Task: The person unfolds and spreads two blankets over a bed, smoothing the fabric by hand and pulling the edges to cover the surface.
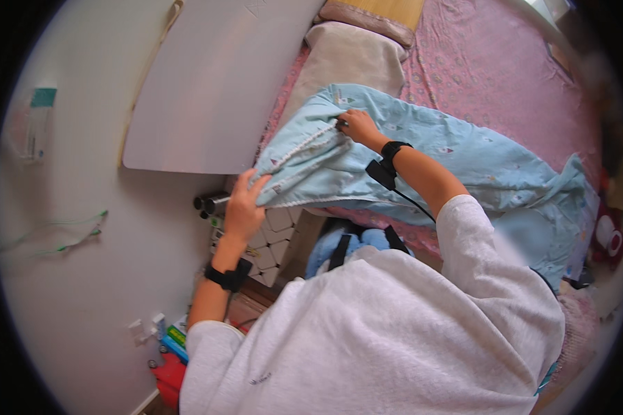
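A light blue quilt (pixel 457 149) with small printed motifs and a white trimmed edge lies across the bed in front of me. At its left corner, my left hand (pixel 244 211) is closed on the edge, with the fingers bent over the cloth. My right hand (pixel 358 128) pinches the quilt farther up, near the top left fold, where a small dark spot shows by the fingertips. Between both hands the cloth is gathered into slanting folds. Black bands with small boxes sit on both my wrists.
Under the quilt is a pink patterned bed sheet (pixel 477 76). A beige pillow (pixel 349 59) and a yellow mat-like pad (pixel 377 15) lie at the far end. A pale board (pixel 214 90) leans along the left wall (pixel 83 194). Dark metal tubes (pixel 214 204) stand beside my left hand.
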### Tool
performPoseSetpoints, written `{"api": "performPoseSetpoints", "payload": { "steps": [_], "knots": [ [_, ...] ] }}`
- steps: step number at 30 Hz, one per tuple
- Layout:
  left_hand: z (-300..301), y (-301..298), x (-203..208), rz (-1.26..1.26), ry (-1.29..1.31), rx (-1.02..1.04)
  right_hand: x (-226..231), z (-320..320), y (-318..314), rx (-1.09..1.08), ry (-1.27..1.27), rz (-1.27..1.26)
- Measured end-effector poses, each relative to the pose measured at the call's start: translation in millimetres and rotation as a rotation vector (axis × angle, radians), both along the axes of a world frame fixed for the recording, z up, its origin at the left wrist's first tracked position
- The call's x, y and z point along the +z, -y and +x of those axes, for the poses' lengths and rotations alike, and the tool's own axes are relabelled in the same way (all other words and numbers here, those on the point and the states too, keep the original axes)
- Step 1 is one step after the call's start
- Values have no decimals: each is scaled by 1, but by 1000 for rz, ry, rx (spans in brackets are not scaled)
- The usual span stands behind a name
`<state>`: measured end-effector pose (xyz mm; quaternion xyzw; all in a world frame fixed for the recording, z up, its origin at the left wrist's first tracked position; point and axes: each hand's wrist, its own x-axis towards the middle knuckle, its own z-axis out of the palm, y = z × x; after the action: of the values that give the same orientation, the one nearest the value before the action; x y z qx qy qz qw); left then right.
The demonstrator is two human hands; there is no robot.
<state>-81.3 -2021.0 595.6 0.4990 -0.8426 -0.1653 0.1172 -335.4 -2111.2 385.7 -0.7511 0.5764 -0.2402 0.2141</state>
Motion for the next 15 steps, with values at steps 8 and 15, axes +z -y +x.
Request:
{"api": "performPoseSetpoints", "payload": {
  "steps": [8,15],
  "knots": [
    [-4,-7,-1,-50,20,25,-24,1,23,-273,-94,-138],
    [4,-9,-7,-32,4,141,117,-39,94,-24,371,-188]
  ]
}}
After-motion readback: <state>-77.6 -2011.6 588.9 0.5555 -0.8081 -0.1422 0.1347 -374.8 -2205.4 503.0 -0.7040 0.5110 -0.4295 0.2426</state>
